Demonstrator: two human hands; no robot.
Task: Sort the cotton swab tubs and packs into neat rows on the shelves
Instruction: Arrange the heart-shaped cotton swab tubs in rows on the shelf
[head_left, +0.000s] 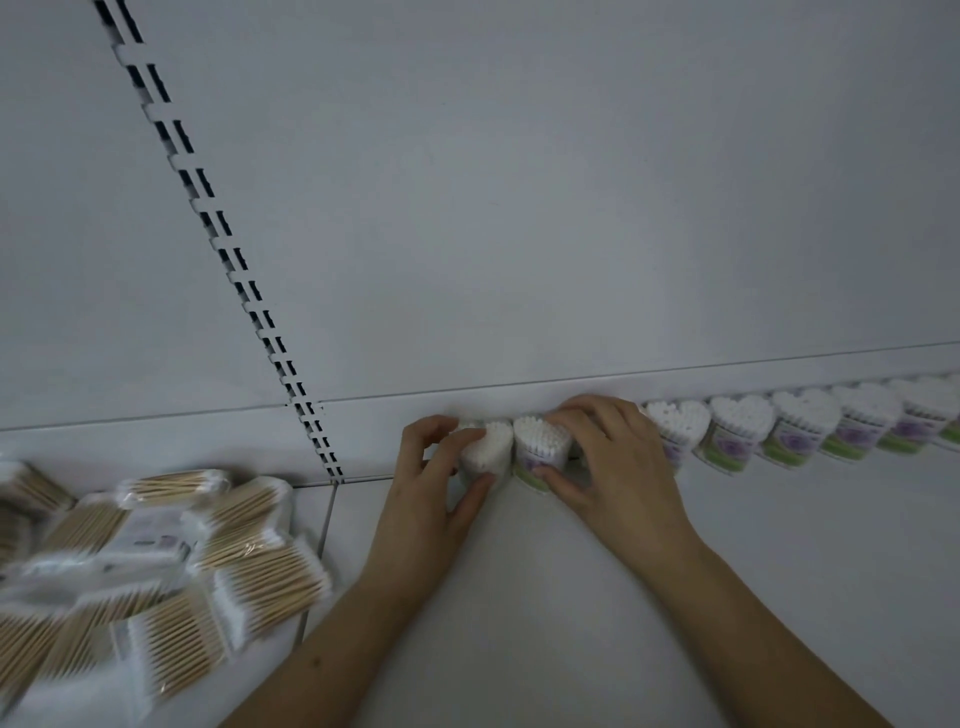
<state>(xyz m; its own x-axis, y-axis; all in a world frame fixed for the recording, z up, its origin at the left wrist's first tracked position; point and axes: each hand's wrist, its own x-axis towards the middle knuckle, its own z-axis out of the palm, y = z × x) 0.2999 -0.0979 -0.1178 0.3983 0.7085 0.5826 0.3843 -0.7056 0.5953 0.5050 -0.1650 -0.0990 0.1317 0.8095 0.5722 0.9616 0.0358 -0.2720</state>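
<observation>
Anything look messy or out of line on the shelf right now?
Yes: the wooden-stick swab packs on the left lie in a loose heap, overlapping at mixed angles. The heart-shaped tubs on the right stand in a tidy row along the back panel.

White shelf: row of heart-shaped swab tubs along far edge (right side); heap of wooden-stick swab packs near left.
</observation>
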